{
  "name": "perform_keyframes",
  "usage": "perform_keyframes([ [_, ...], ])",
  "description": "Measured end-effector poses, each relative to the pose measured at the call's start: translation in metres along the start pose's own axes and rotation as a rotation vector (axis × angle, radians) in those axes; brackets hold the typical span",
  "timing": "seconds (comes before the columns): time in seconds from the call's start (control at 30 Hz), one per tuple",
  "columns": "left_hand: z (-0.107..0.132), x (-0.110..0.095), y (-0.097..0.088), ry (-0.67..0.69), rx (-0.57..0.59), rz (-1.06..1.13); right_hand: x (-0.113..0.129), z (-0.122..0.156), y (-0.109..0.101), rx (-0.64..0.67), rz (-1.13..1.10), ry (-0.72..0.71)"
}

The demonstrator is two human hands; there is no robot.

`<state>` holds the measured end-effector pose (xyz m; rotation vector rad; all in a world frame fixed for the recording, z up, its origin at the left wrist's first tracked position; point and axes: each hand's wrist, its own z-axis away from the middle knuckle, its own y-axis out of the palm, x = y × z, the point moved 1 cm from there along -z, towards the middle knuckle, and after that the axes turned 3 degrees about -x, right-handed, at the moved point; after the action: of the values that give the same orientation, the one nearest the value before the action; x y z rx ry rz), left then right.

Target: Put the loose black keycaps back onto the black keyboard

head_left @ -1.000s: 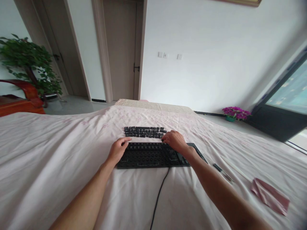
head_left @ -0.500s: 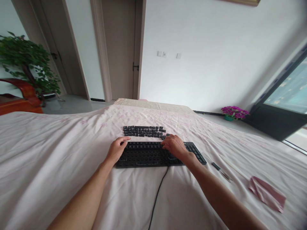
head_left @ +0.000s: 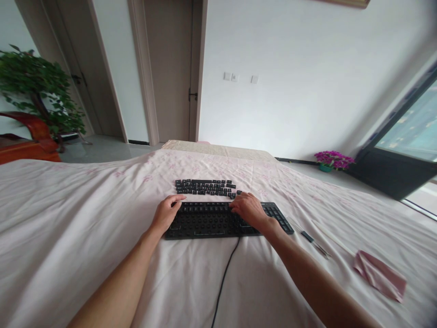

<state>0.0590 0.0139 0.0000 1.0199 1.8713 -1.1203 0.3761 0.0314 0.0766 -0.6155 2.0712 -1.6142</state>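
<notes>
A black computer keyboard (head_left: 205,222) lies on the bedspread, many of its lower key positions bare, with keycaps on in the upper rows and the number pad. At its upper left corner my left hand (head_left: 166,213) grips the edge, thumb near the top row and index finger stretched past the back. My right hand (head_left: 248,208) is over the right part of the main key block, fingers bent and pressed together at the upper rows; what they hold, if anything, is hidden. Loose black keycaps (head_left: 205,187) lie in rough rows just behind the keyboard.
A keyboard cable (head_left: 223,278) runs toward me. To the right lie a dark-handled keycap puller with metal wires (head_left: 316,244) and a folded pink cloth (head_left: 380,275). The pale bedspread (head_left: 85,228) is wrinkled. Beyond stand a leafy plant (head_left: 37,86) and magenta flowers (head_left: 333,160).
</notes>
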Motion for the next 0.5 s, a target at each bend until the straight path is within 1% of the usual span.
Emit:
perform_keyframes([
  [0.2, 0.0, 0.001, 0.0, 0.002, -0.001, -0.009, 0.004, 0.003, 0.002, -0.001, -0.004, -0.007],
  [0.33, 0.001, -0.001, 0.0, 0.006, -0.003, -0.013, 0.012, 0.007, -0.001, 0.015, 0.03, 0.017],
  [0.5, 0.001, -0.001, 0.0, 0.008, -0.005, -0.015, 0.022, 0.019, -0.002, -0.015, 0.062, 0.057],
])
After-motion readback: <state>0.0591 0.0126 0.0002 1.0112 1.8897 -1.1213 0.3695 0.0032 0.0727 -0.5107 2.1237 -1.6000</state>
